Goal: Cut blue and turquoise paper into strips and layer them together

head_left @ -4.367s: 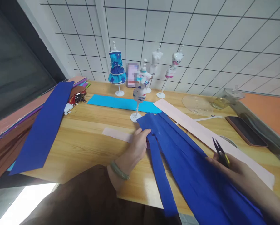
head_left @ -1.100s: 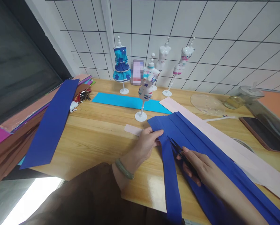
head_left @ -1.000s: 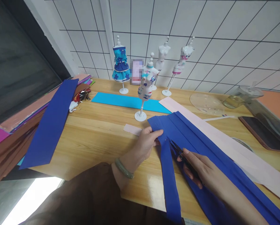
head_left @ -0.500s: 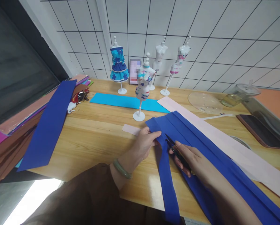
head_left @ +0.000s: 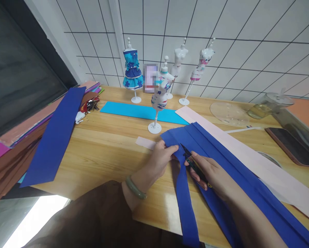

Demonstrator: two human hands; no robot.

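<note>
A long, folded deep-blue sheet (head_left: 218, 158), cloth or crepe paper, lies slantwise across the right of the table. From its near side a narrow strip (head_left: 186, 203) hangs down over the front edge. My left hand (head_left: 163, 155) pinches the sheet's far left part between thumb and fingers. My right hand (head_left: 207, 170) is wrapped round black thread snips (head_left: 193, 165). Their pointed blades are at the sheet just right of my left thumb, where the strip branches off. Part of the snips' handle is hidden by my fingers.
Small dress-form mannequins, including a clothed one (head_left: 132, 70) and a nearer one (head_left: 159, 98), stand behind. Around lie a light-blue strip (head_left: 141, 112), a pink strip (head_left: 221, 134), a phone (head_left: 294, 144), a lidded glass cup (head_left: 269, 105), keys (head_left: 92, 104) and stacked sheets (head_left: 13, 162).
The snips and my right hand have moved slightly left and up toward my left thumb. My left hand keeps its pinch. The view has shifted a little.
</note>
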